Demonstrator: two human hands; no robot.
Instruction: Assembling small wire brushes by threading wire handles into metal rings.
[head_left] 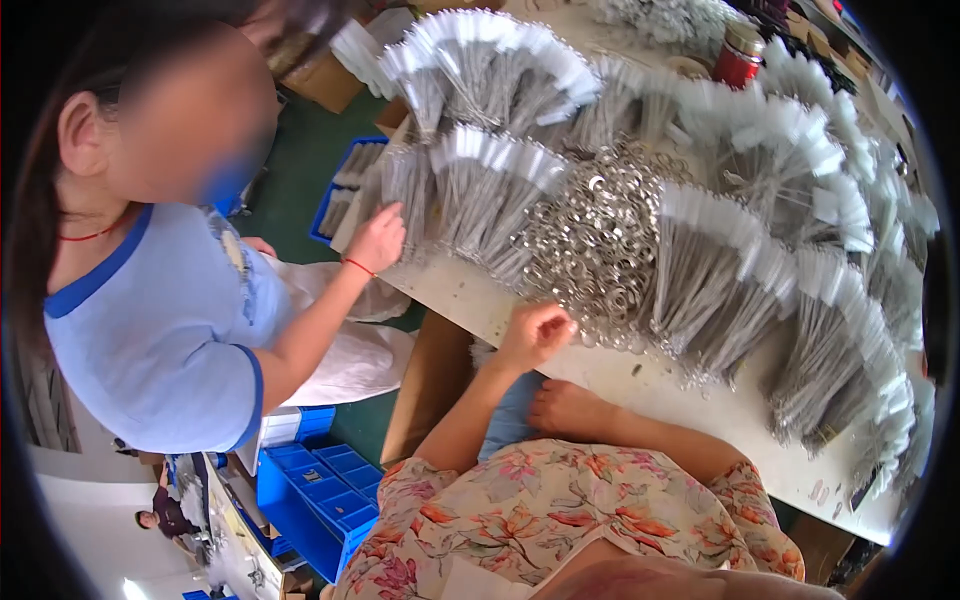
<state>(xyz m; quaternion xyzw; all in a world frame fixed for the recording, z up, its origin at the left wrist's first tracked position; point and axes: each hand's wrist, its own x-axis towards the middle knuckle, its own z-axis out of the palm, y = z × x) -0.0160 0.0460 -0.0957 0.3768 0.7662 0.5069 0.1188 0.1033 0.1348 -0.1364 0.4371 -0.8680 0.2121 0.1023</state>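
My left hand point(537, 337) is at the near edge of a heap of small shiny metal rings point(600, 235), with its fingers curled into a pinch. Whatever is between the fingertips, if anything, is too small to make out. Lower down, my right hand point(568, 410) rests in front of my body by the table's near edge, its fingers folded in. What it may hold is hidden. Bundles of thin silvery strands with white tags lie on both sides of the rings, one bundle point(500, 190) to the left and another point(705, 260) to the right.
A co-worker in a light blue shirt point(170, 320) sits at the left, one hand point(378, 238) on the bundles there. More tagged bundles point(840, 350) cover the right of the white table point(620, 375). A red jar point(738, 55) stands far back. Blue bins point(310, 495) are at lower left.
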